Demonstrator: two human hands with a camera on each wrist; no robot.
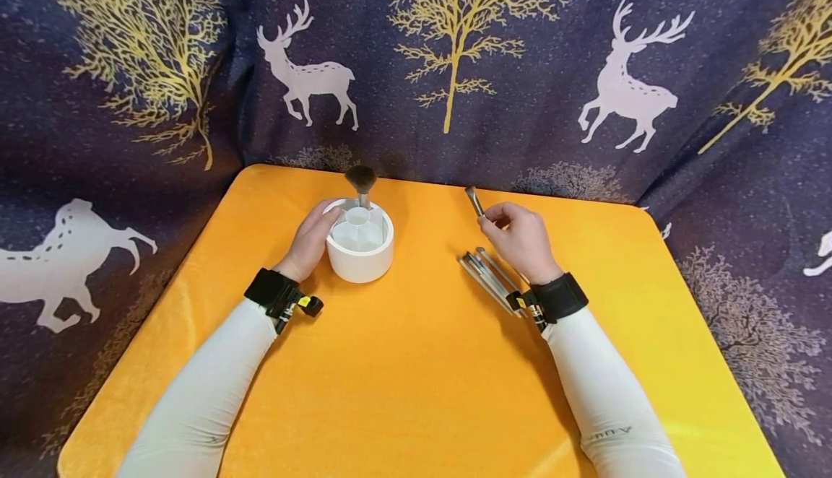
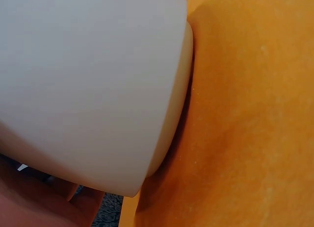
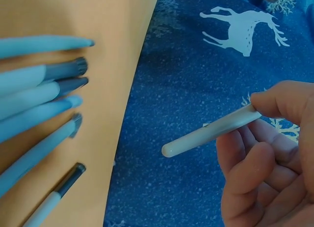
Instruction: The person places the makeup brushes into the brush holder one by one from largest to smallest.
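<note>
A round white brush holder [image 1: 360,267] with inner compartments stands on the table. My left hand [image 1: 309,244] grips its left side, thumb over the rim; in the left wrist view its fingers are partly hidden behind the wall [image 2: 93,80]. One dark fluffy makeup brush [image 1: 361,179] stands upright in a rear compartment. To the right, my right hand [image 1: 523,244] pinches another makeup brush [image 1: 475,202] above the table. The right wrist view shows its pale handle [image 3: 208,133] between thumb and fingers. Several makeup brushes [image 1: 484,280] lie loosely side by side below that hand.
An orange cloth [image 1: 390,377] covers the table. Behind its far edge hangs a dark blue curtain [image 1: 403,113] printed with white deer and yellow trees. Each wrist wears a black strap with a small camera.
</note>
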